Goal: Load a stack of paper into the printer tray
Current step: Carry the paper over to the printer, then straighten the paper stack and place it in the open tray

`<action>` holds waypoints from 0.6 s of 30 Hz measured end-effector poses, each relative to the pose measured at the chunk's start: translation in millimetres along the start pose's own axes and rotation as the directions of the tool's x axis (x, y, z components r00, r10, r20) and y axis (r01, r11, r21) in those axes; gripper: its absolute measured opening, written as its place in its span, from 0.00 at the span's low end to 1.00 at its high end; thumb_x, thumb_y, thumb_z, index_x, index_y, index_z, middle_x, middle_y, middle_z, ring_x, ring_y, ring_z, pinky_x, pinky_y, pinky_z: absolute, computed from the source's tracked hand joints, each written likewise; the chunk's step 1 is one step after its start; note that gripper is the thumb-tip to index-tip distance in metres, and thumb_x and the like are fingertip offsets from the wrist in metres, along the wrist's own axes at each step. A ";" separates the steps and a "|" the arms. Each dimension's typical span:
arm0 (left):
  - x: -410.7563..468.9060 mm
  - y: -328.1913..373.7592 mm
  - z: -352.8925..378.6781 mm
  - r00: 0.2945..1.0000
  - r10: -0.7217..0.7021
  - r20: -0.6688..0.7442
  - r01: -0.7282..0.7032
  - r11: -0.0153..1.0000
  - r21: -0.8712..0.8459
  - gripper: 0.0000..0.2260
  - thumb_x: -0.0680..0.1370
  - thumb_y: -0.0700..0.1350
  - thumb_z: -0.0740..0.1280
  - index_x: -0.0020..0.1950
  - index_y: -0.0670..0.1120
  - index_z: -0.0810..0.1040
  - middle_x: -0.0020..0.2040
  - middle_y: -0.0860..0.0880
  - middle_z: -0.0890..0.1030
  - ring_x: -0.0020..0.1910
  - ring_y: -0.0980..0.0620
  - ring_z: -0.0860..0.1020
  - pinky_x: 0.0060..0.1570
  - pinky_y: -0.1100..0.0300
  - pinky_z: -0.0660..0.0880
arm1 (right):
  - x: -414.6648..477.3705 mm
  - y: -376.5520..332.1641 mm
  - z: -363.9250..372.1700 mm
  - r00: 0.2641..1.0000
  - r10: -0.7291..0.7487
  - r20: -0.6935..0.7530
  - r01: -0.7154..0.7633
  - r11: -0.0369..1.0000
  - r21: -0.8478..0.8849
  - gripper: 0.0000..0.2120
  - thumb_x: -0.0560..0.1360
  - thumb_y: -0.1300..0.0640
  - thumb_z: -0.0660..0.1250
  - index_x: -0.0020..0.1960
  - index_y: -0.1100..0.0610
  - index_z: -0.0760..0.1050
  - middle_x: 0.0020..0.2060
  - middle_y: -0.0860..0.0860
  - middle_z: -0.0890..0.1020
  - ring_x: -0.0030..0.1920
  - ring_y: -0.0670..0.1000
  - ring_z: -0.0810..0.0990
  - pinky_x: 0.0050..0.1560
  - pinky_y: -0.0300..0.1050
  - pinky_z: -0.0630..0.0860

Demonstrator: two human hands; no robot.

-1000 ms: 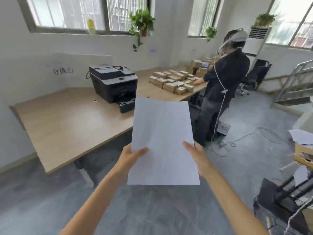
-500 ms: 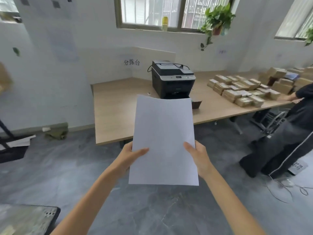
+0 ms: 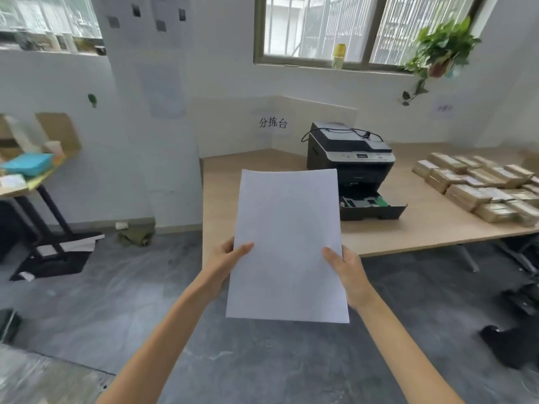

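I hold a white stack of paper [image 3: 287, 243] in front of me, out over the grey floor. My left hand [image 3: 226, 259] grips its lower left edge and my right hand [image 3: 345, 269] grips its lower right edge, thumbs on top. Beyond it, a black and grey printer [image 3: 353, 154] stands on the wooden table [image 3: 408, 225]. Its black paper tray [image 3: 372, 207] is pulled out toward the table's front edge and shows green guides inside. The paper hides the tray's left part.
Several tan boxes [image 3: 478, 186] lie in rows on the table's right side. A small side table [image 3: 32, 182] with a teal item stands at the left, with black stand parts [image 3: 55, 258] on the floor. A dark object [image 3: 513, 345] lies on the floor at right.
The view has swung left and closer to the table. The printer now shows to the right of the paper, with its tray in sight. The other person has left the view.
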State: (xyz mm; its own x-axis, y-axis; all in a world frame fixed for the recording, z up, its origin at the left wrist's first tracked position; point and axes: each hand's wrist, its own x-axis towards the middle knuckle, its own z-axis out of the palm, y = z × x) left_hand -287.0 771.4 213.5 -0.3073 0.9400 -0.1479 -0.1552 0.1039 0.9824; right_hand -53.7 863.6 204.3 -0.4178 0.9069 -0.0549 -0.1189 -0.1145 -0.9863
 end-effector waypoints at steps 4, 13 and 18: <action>42.4 12.9 -19.1 0.998 -0.053 -0.021 0.053 0.999 -0.012 0.15 0.76 0.48 0.67 0.60 0.43 0.77 0.52 0.46 0.84 0.49 0.44 0.82 0.46 0.52 0.79 | 41.6 3.0 18.8 1.000 0.014 0.014 -0.014 1.000 0.022 0.14 0.77 0.59 0.62 0.62 0.61 0.74 0.55 0.58 0.83 0.52 0.60 0.82 0.47 0.51 0.81; 133.1 40.8 -44.7 0.957 -0.242 0.158 0.225 0.967 0.121 0.18 0.72 0.52 0.70 0.60 0.47 0.77 0.58 0.46 0.82 0.57 0.47 0.80 0.63 0.52 0.73 | 126.9 3.1 22.1 0.998 -0.009 0.065 0.010 1.000 -0.023 0.12 0.77 0.60 0.63 0.60 0.61 0.75 0.50 0.55 0.85 0.49 0.57 0.84 0.45 0.48 0.82; 194.1 40.2 -33.9 0.980 -0.164 0.115 0.148 0.980 0.137 0.15 0.76 0.48 0.67 0.62 0.51 0.73 0.58 0.51 0.81 0.57 0.52 0.80 0.53 0.60 0.77 | 193.7 6.4 8.3 0.996 -0.002 0.090 0.005 0.999 -0.034 0.13 0.77 0.58 0.63 0.59 0.60 0.76 0.50 0.54 0.85 0.49 0.56 0.84 0.45 0.47 0.82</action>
State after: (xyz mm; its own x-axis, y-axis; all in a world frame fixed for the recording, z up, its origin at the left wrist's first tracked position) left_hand -384.8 947.0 220.4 -0.1673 0.9414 -0.2927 -0.0692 0.2850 0.9560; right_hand -142.9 1035.1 188.6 -0.4972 0.8668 -0.0383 -0.0906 -0.0957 -0.9913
